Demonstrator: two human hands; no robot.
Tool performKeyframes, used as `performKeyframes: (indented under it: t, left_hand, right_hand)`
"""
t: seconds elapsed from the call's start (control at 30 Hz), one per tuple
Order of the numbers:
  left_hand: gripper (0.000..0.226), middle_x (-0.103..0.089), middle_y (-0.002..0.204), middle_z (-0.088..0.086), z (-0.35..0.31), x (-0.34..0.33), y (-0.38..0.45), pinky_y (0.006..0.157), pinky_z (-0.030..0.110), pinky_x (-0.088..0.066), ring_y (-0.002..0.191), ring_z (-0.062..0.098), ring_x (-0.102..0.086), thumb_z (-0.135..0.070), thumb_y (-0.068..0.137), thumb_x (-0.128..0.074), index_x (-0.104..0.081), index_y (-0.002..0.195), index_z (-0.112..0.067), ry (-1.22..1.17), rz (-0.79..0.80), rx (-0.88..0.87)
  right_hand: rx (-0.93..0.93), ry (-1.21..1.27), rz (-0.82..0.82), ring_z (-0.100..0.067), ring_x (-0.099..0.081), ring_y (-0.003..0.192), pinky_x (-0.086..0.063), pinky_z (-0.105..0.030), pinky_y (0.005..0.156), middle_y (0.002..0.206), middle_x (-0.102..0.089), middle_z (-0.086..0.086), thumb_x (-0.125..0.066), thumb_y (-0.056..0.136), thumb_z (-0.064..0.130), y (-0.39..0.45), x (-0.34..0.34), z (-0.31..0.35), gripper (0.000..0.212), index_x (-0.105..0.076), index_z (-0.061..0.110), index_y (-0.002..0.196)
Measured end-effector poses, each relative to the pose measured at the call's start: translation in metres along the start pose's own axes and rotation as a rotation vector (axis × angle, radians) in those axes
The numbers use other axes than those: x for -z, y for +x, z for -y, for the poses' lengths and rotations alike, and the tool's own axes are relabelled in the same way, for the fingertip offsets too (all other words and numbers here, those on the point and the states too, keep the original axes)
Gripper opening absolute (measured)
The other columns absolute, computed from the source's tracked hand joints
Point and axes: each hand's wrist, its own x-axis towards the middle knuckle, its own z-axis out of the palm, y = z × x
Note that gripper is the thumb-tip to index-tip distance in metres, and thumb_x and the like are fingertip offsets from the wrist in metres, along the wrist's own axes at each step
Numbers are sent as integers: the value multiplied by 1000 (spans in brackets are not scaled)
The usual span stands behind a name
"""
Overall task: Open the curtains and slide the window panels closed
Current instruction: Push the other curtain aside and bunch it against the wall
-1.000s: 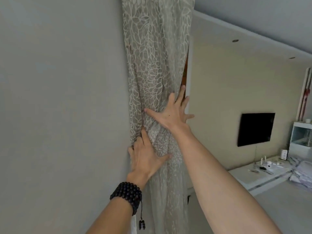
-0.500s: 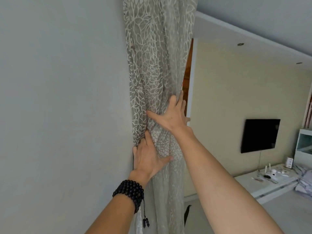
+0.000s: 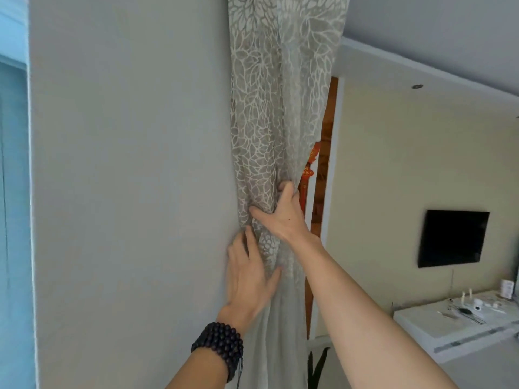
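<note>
Head view: curtain [image 3: 269, 122] is bunched into a narrow column against the edge of the grey wall [image 3: 126, 178], hanging top to bottom of frame, so the opening step looks nearly done.

Right hand [image 3: 283, 214] sits higher on the bundle, fingers curled around its right edge and out of sight behind the cloth, thumb spread across the front folds. That's a clamp on the gathered fabric. Left hand [image 3: 250, 276] is just below, palm flat, fingers spread and extended, pressing the folds toward the wall; not gripping anything. Beaded bracelet [image 3: 219, 349] on that wrist.

To do it well, I'd judge: hold the right-hand clamp, sweep the left hand along the pleats so they stack tight at the wall, release low side first. Fabric is light and springy and will likely fan back out if let go loose.

Hard to see:
- No window panels in frame. Blue strip at far left [image 3: 14, 192] may be glass or frame, can't tell.
- Curtain rail and hem are cut off.
- No tieback or hook visible.
- Red ornament [image 3: 307, 175] and a wooden door behind the curtain's right edge are partly covered.
</note>
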Motion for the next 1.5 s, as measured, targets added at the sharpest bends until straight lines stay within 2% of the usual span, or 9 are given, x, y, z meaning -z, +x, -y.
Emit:
performKeyframes:
  t: [0.2, 0.33, 0.6, 0.77, 0.97, 1.03, 1.17, 1.3, 1.5]
  left_hand:
    - [120, -1, 165, 15, 0, 2, -9, 120, 40, -12, 148, 28, -9, -78, 81, -52, 11, 158, -10, 18, 88, 16]
    - [121, 5, 165, 7, -2, 3, -11, 119, 38, -4, 149, 24, -2, -84, 78, -45, 15, 157, -13, 5, 100, 36]
    - [122, 0, 166, 12, -5, 18, -24, 120, 41, -13, 150, 25, -6, -79, 78, -51, 17, 157, -15, -16, 126, 60]
    - [120, 3, 168, 7, -6, 40, -30, 120, 44, -23, 153, 20, -6, -81, 79, -46, 18, 156, -15, -32, 157, 67]
    - [119, 9, 168, 8, -4, 77, -51, 121, 48, -23, 154, 20, -1, -82, 80, -39, 18, 156, -11, 33, 265, 57]
    - [120, 10, 168, 8, -4, 93, -57, 121, 48, -24, 154, 20, -1, -83, 79, -37, 19, 156, -10, 41, 297, 54]
    - [120, 13, 167, 7, -4, 121, -69, 123, 48, -21, 155, 20, 1, -78, 82, -46, 18, 156, -9, 1, 346, 70]
    - [119, 13, 168, 8, -1, 150, -83, 120, 31, -11, 154, 19, 0, -70, 86, -56, 17, 157, -9, -26, 354, 73]
    - [118, 14, 167, 8, -6, 189, -104, 119, 32, -19, 154, 22, -6, -66, 87, -58, 19, 156, -8, -19, 360, 96]
  right_hand:
    - [-49, -13, 20, -28, -43, 128, -40, -39, 107, 144, -32, -12, -80, 76, 62, -10, 11, -1, 96, -23, 20, 141]
    - [-51, -36, 24, -34, -40, 134, -38, -44, 110, 149, -27, -17, -79, 75, 66, -16, 19, -1, 101, -20, 23, 145]
    - [32, -58, 16, -41, -21, 149, -29, -60, 118, 163, -2, -21, -77, 76, 68, -42, 17, 4, 106, -11, 37, 154]
    - [102, -101, -14, -36, 9, 156, -13, -63, 123, 166, 24, -16, -69, 76, 78, -58, 15, 2, 114, 7, 51, 156]
    - [209, -233, -69, -35, 21, 154, -4, -68, 121, 164, 31, -9, -58, 80, 83, -88, 14, 11, 116, 23, 48, 155]
    - [228, -257, -62, -35, 22, 154, -5, -70, 120, 162, 33, 2, -58, 82, 81, -99, 13, 19, 115, 23, 47, 155]
    - [235, -308, -27, -40, 24, 152, -9, -75, 117, 160, 40, -1, -54, 82, 82, -119, 13, 37, 109, 21, 50, 155]
    - [242, -298, 8, -41, 28, 151, -7, -77, 116, 160, 42, -6, -50, 84, 83, -139, 14, 58, 100, 13, 55, 155]
    - [275, -281, 15, -37, 29, 152, -3, -77, 116, 158, 42, 7, -46, 89, 79, -168, 18, 81, 87, 8, 59, 155]
